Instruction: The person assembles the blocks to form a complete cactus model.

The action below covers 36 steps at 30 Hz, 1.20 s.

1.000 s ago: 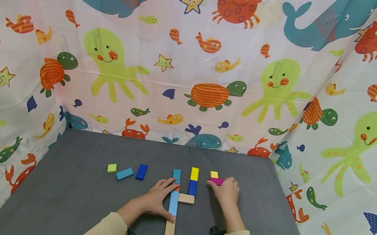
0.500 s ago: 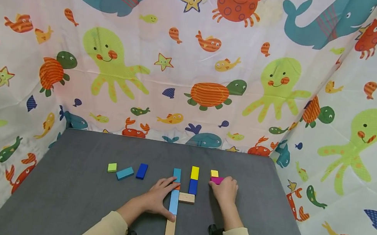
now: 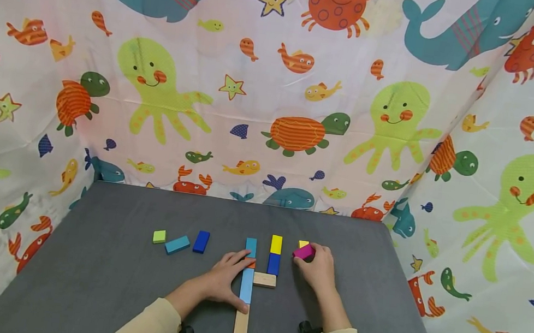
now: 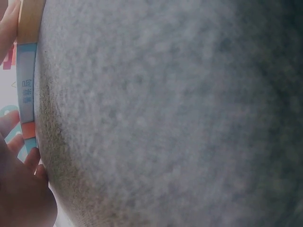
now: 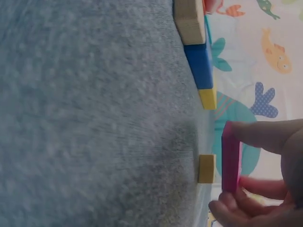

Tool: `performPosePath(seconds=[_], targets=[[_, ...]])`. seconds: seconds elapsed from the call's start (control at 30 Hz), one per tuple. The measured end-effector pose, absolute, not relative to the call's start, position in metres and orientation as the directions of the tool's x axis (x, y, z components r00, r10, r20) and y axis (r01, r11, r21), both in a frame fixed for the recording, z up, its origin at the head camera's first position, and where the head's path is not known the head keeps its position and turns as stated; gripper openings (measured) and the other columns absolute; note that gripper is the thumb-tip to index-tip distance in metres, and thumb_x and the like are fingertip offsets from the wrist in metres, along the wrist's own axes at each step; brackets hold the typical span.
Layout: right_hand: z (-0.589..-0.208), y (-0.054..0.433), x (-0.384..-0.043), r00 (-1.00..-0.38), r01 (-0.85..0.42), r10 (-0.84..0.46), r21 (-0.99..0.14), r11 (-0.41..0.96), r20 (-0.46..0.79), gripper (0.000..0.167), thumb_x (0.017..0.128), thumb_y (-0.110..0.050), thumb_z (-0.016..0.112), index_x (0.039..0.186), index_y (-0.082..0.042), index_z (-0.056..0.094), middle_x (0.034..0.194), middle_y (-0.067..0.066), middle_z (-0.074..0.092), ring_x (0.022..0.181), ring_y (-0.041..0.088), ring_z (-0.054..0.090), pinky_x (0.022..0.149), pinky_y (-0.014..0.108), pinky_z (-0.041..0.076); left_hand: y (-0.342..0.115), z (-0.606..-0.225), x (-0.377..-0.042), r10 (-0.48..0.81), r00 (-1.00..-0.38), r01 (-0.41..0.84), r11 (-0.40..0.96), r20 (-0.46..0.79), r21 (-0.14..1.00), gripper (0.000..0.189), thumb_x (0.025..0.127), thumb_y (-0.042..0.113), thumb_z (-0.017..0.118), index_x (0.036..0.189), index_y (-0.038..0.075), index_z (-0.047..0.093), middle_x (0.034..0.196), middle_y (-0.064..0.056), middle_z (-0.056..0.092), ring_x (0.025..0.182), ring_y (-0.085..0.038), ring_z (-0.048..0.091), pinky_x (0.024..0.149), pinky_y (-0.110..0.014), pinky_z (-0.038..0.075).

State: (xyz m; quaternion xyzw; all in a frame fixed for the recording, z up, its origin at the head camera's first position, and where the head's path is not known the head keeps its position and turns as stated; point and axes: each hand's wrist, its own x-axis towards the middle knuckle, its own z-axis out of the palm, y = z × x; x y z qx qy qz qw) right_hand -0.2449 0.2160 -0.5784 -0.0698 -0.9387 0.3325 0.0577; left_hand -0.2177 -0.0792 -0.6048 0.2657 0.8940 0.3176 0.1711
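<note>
My right hand (image 3: 321, 267) pinches a magenta block (image 3: 304, 251) between thumb and fingers, just in front of a small yellow block (image 3: 303, 244). In the right wrist view the magenta block (image 5: 230, 158) stands out in front of the cloth, gripped at its two ends. My left hand (image 3: 224, 281) lies along a line of blocks, its fingers spread and touching them. That line runs from a teal block (image 3: 251, 246) through an orange one (image 3: 251, 263) and a light blue one (image 3: 246, 286) to a long plain wooden block (image 3: 240, 330).
Beside the line, a wooden block (image 3: 264, 280) lies crosswise, with a blue block (image 3: 273, 264) and a yellow block (image 3: 276, 244) beyond it. At left lie a green block (image 3: 159, 237), a teal block (image 3: 177, 245) and a blue block (image 3: 201, 242). Printed curtains (image 3: 229, 151) border the grey table (image 3: 101, 279).
My right hand has turned the magenta block from level to slanted and shifted it slightly left, off the small yellow block's front. The left hand stays on the line of blocks.
</note>
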Motion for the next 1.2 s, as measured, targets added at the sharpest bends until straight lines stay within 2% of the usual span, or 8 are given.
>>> performPosePath(seconds=[0.27, 0.5, 0.83, 1.2], targets=[[-0.574, 0.208, -0.247, -0.996, -0.026, 0.036, -0.627, 0.779, 0.086, 0.066, 0.086, -0.022, 0.089, 0.139, 0.006, 0.062, 0.132, 0.025, 0.060, 0.117, 0.039, 0.059, 0.100, 0.053, 0.056, -0.080, -0.603, -0.216, 0.580, -0.801, 0.359, 0.663, -0.147, 0.657, 0.120, 0.071, 0.065, 0.092, 0.168, 0.025, 0.033, 0.178, -0.003, 0.017, 0.156, -0.039, 0.021, 0.117, -0.075, 0.027], [-0.564, 0.198, -0.252, -0.992, -0.078, 0.007, -0.635, 0.769, 0.130, 0.063, 0.087, -0.022, 0.089, 0.138, 0.005, 0.064, 0.132, 0.025, 0.061, 0.117, 0.039, 0.060, 0.101, 0.054, 0.056, -0.079, -0.605, -0.215, 0.578, -0.803, 0.369, 0.672, -0.144, 0.641, 0.120, 0.070, 0.066, 0.092, 0.167, 0.025, 0.034, 0.177, -0.004, 0.018, 0.155, -0.039, 0.022, 0.117, -0.075, 0.028], [-0.558, 0.185, -0.260, -0.992, -0.098, -0.027, -0.632, 0.768, 0.121, 0.063, 0.090, -0.023, 0.087, 0.142, 0.003, 0.062, 0.138, 0.023, 0.060, 0.120, 0.038, 0.059, 0.098, 0.051, 0.058, -0.079, -0.605, -0.215, 0.577, -0.805, 0.378, 0.678, -0.138, 0.631, 0.120, 0.070, 0.068, 0.091, 0.167, 0.024, 0.035, 0.177, -0.003, 0.018, 0.157, -0.038, 0.021, 0.118, -0.073, 0.028], [-0.552, 0.171, -0.280, -0.991, -0.133, -0.080, -0.635, 0.761, 0.112, 0.063, 0.091, -0.018, 0.086, 0.145, 0.000, 0.061, 0.139, 0.020, 0.060, 0.114, 0.034, 0.062, 0.095, 0.048, 0.060, -0.081, -0.606, -0.214, 0.593, -0.796, 0.396, 0.661, -0.121, 0.637, 0.120, 0.071, 0.067, 0.091, 0.167, 0.023, 0.035, 0.177, -0.006, 0.019, 0.156, -0.040, 0.021, 0.117, -0.075, 0.027]])
